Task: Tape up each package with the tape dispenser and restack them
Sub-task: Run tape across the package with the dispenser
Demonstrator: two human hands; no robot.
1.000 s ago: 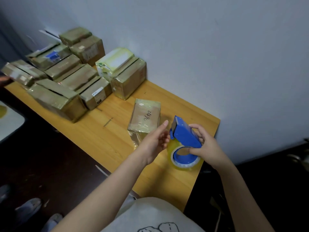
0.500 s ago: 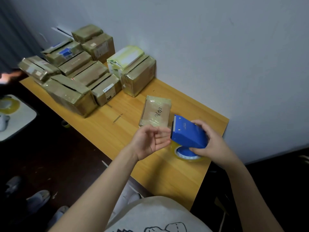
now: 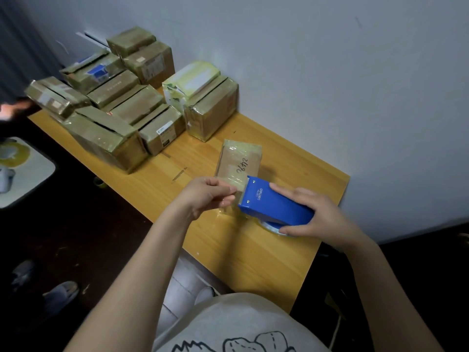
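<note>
Left hand (image 3: pixel 205 196) pinches clear tape end (image 3: pixel 234 198); right hand (image 3: pixel 314 219) grips blue plastic tape dispenser (image 3: pixel 269 201). Small brown cardboard package (image 3: pixel 238 158) just beyond fingers, long axis toward wall edge of wooden bench (image 3: pixel 253 250).

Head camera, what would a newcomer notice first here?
The blue tape dispenser, gripped by the right hand at the right end of the table, while the left hand pinches its tape end. Just behind lies a small package; a pile of taped boxes crowds the far left.
</note>
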